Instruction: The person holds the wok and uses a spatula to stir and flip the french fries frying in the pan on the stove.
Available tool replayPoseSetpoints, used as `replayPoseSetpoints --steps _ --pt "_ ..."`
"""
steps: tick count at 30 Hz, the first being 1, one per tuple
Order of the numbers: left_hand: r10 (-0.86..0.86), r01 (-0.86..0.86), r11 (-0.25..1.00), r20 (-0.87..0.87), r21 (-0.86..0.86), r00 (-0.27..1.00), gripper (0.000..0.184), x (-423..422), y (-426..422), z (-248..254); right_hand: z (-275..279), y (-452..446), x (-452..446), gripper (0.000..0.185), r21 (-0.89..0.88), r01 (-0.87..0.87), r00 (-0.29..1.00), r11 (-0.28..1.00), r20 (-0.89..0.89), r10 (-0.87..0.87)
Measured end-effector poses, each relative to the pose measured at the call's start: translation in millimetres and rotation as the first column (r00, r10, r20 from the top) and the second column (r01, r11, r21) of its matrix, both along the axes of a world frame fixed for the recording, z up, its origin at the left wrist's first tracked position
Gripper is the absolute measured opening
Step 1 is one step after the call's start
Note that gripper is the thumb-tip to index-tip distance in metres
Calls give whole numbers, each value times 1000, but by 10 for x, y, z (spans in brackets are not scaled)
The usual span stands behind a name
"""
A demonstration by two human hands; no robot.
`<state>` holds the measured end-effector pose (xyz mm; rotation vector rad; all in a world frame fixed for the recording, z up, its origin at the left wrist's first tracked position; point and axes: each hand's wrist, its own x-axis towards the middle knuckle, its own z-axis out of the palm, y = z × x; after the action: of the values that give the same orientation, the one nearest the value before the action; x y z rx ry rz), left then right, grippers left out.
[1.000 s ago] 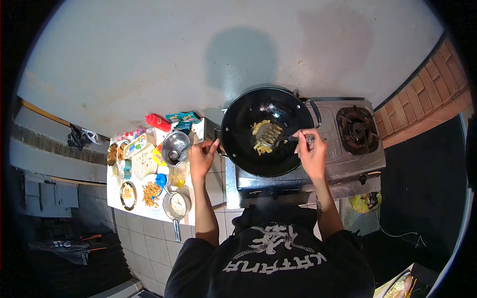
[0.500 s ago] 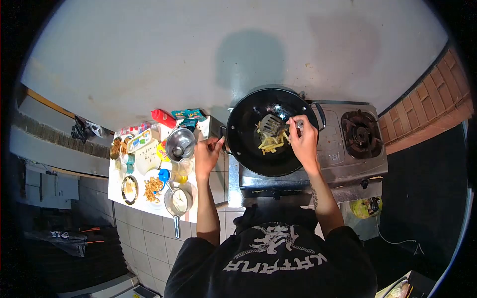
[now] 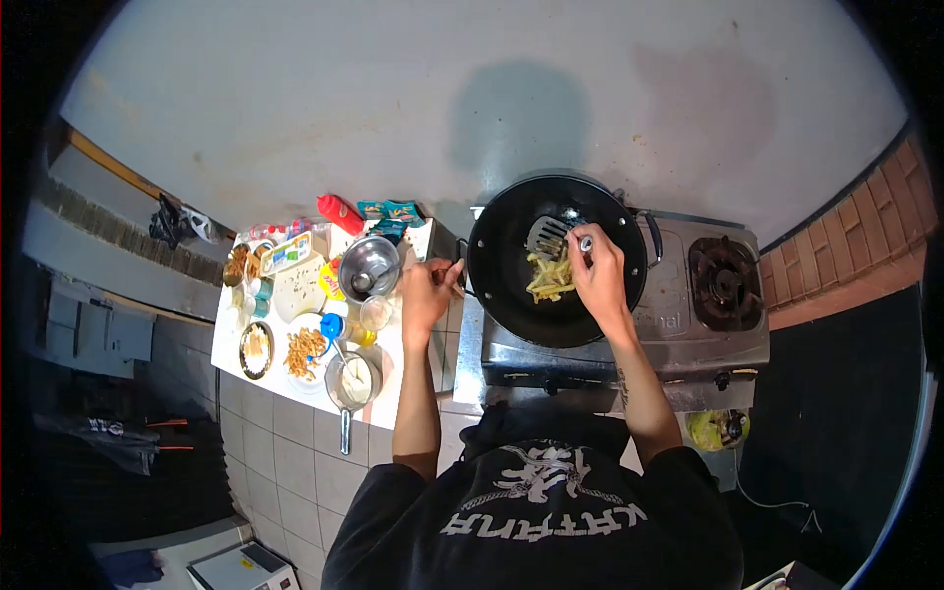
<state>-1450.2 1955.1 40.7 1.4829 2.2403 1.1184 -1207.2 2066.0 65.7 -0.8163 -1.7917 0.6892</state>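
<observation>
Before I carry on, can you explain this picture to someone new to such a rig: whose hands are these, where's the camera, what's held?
There is no machine: these are a person's two bare hands, seen from a head-worn camera looking forward and down. The right hand holds a slotted spatula at yellowish food strips in a black wok. The left hand appears to grip the wok's side handle. The wok is over a metal stove. On the white table beside it: a metal bowl, red bottle, saucepan and brown pieces.
</observation>
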Motion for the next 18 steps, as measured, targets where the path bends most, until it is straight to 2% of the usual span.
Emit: replayPoseSetpoints --steps 2,10,16,18 --pt "17 -18 999 21 44 1000 29 24 -7 3 13 -18 -35 9 3 -16 1000 1000 8 16" --pt "41 -41 999 18 21 999 31 29 -10 -20 -67 -13 -102 10 89 -41 999 995 25 39" --pt "42 -42 999 14 24 999 31 32 -6 -11 -21 -54 -84 9 51 -38 999 998 15 38" --pt "62 -62 998 0 -32 998 32 47 -15 13 11 -80 -68 9 24 -28 999 999 22 28"
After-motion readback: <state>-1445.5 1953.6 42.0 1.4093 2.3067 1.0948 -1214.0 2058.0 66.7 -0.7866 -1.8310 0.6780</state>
